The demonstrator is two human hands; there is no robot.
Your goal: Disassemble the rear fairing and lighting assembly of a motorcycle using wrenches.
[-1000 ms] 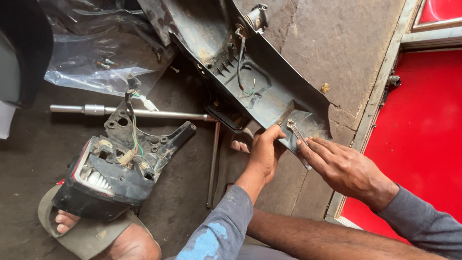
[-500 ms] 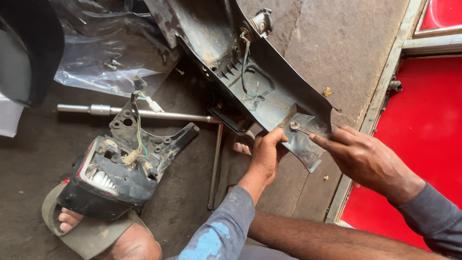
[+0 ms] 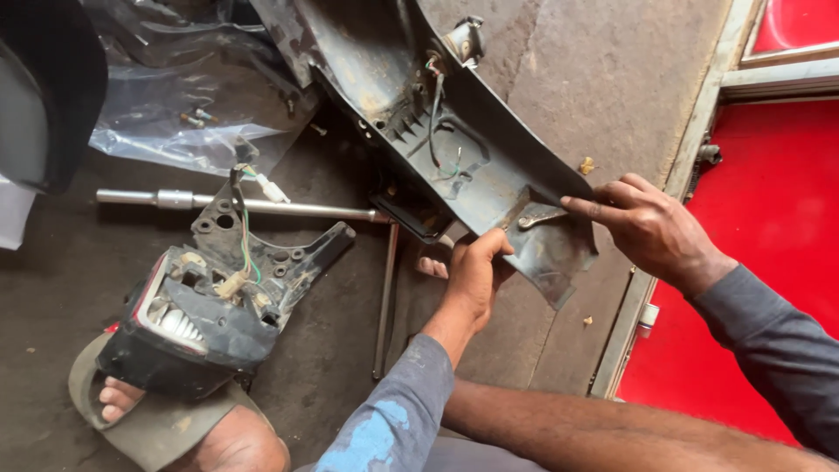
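Nearest, at the sandalled foot (image 3: 131,411): tail-lamp unit (image 3: 205,310) already off, wires bare. Further out: left hand (image 3: 476,275) gripping the lower edge of the dark body panel (image 3: 454,149), right hand (image 3: 651,227) unclenched, fingertips pressing its small metal bracket (image 3: 537,216). Panel wiring still fitted.

Soft even daylight, faint shadows, sharp focus, mild glare on plastic sheet (image 3: 175,131).

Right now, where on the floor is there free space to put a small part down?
Bare floor lies between the dark panel and the metal door rail. Another patch lies below the long rod, left of the lamp unit. It is crowded around both hands.
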